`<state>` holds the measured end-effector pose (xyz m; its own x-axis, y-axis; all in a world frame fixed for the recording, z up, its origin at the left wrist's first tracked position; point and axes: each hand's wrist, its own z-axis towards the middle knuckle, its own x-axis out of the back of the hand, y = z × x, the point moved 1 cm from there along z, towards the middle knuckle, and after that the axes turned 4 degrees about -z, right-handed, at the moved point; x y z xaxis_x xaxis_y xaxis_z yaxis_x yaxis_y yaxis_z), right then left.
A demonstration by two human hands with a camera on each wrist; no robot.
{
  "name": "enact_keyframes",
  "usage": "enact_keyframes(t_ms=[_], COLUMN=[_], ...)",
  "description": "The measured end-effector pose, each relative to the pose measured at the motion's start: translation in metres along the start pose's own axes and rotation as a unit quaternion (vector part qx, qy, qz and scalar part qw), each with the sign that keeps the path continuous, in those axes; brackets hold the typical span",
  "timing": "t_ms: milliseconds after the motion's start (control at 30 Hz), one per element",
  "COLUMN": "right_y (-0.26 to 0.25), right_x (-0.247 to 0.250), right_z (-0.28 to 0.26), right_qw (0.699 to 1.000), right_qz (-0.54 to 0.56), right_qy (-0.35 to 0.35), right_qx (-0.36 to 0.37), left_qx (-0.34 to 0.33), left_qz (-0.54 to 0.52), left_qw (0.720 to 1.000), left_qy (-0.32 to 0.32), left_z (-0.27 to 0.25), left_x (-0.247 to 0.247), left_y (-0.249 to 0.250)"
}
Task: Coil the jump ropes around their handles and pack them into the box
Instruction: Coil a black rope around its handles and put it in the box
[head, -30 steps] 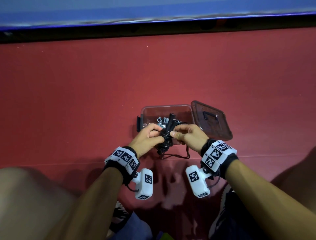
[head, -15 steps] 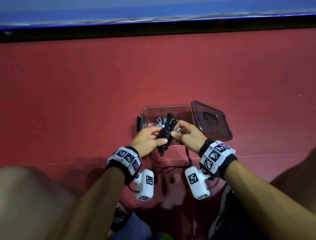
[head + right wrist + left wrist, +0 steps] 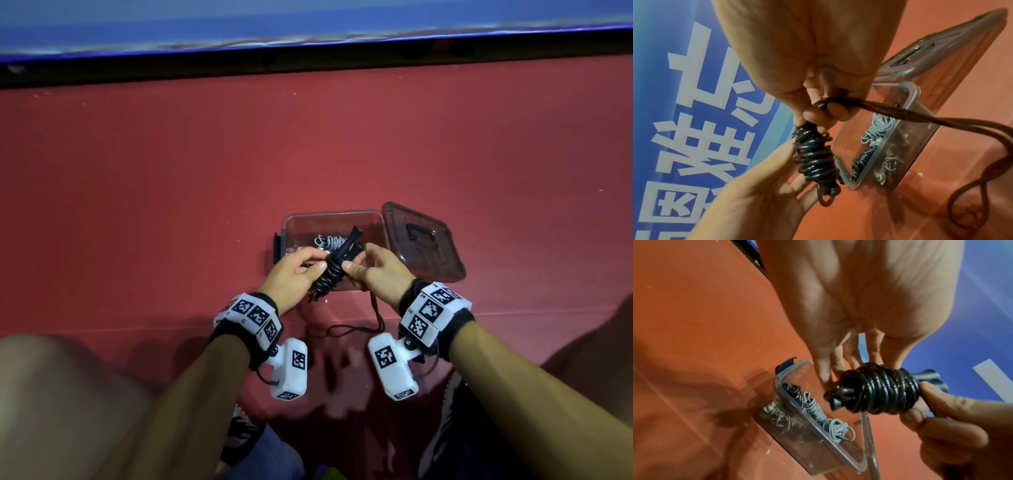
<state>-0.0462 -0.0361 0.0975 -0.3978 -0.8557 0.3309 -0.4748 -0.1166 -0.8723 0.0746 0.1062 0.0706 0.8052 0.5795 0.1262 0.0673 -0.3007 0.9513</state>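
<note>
We hold the black jump rope (image 3: 334, 270) between both hands just in front of the clear plastic box (image 3: 334, 219), which sits on the red floor (image 3: 171, 188). Our left hand (image 3: 291, 274) grips the bundle from the left, thumb on the near side and fingers curled behind the shiny black coils that are wound around the handles. In the left wrist view the coils (image 3: 885, 391) sit tight and side by side, with a handle end (image 3: 929, 374) poking out past them. Our right hand (image 3: 380, 270) pinches the bundle near its upper end with thumb and forefinger, and the same hand has the loose part of the rope (image 3: 900, 113) running through its curled fingers. That free length (image 3: 359, 329) drops from the right hand and lies in a loop on the floor between our wrists. The handle tip (image 3: 354, 234) points up and away over the open box. Inside the box lies a coiled grey jump rope (image 3: 822, 415), and the right wrist view shows another black coiled rope (image 3: 863, 157) beside it against the near wall. The lid (image 3: 424, 243) of the box lies flat on the floor just to the right of the box, touching its edge, handle side up. A blue banner with white characters (image 3: 694, 97) stands beyond the floor.
</note>
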Motion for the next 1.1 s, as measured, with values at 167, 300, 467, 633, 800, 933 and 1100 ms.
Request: enact_keyframes(t_ms=[167, 300, 467, 633, 800, 933, 1100], right_y=[0.0001, -0.0020, -0.0075, -0.0066, -0.0053, -0.0065, -0.0057], right_x=[-0.0022, -0.0051, -0.0079, -0.0014, -0.0005, -0.0001, 0.0002], right_z=[0.0011, -0.0010, -0.0027, -0.0028, -0.0022, -0.0045, -0.0021], right_qw=[1.000, 0.999, 0.996, 0.995, 0.995, 0.996, 0.994], right_qz=[0.015, 0.027, 0.074, 0.083, 0.090, 0.081, 0.103], right_qy=[0.004, 0.000, -0.029, -0.037, -0.033, -0.036, -0.030], right_qx=[0.007, 0.018, 0.033, 0.042, 0.028, 0.021, 0.013], left_qx=[0.007, -0.026, -0.016, 0.011, 0.037, 0.075, 0.055], left_qz=[0.126, 0.203, 0.090, -0.019, -0.071, -0.105, -0.068], left_qw=[0.991, 0.979, 0.995, 0.999, 0.997, 0.991, 0.996], left_qy=[-0.033, 0.008, 0.037, 0.025, 0.000, -0.037, -0.036], left_z=[-0.0012, -0.0032, -0.0008, -0.0015, -0.0049, -0.0078, -0.0078], left_x=[-0.0024, -0.0027, -0.0015, -0.0003, 0.0011, 0.0002, -0.0074], left_y=[0.0052, 0.0034, 0.0004, 0.0022, 0.0078, 0.0075, 0.0055])
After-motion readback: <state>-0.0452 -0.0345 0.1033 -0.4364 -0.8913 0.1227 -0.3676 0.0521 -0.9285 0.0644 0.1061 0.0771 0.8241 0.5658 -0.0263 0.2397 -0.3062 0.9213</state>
